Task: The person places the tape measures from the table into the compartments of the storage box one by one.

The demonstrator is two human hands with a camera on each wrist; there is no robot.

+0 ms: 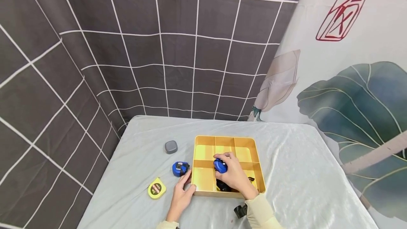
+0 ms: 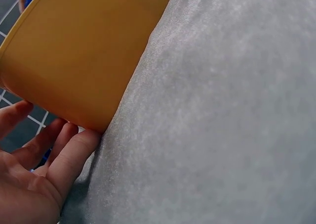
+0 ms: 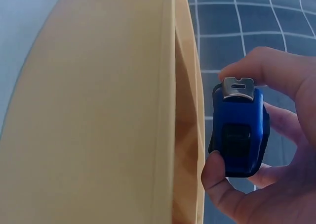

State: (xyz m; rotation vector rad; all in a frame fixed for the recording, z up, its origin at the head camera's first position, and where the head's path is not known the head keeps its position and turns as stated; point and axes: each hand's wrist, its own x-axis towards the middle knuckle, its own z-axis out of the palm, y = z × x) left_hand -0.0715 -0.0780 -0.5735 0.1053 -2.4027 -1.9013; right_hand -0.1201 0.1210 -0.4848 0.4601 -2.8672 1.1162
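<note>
Between its thumb and fingers, my right hand [image 1: 235, 176] holds a blue tape measure [image 1: 220, 165] over the yellow divided box [image 1: 203, 194]. In the right wrist view, the silver hook of the blue tape measure [image 3: 237, 130] shows, and the box wall [image 3: 98, 110] stands beside it. My left hand [image 1: 182, 196] touches the box's near left corner with fairly straight fingers, seen also in the left wrist view against the yellow wall [image 2: 89, 51]. Just beyond these fingers lies a second blue tape measure [image 1: 180, 169]. Black items [image 1: 223, 186] sit in a front compartment, partly hidden by my right hand.
A yellow tape measure [image 1: 157, 188] lies left of the box on the pale cloth [image 1: 295, 172]. Farther back is a small grey rounded case [image 1: 171, 147]. A black object [image 1: 240, 211] rests near my right sleeve. A dark gridded curtain [image 1: 178, 52] hangs behind the table.
</note>
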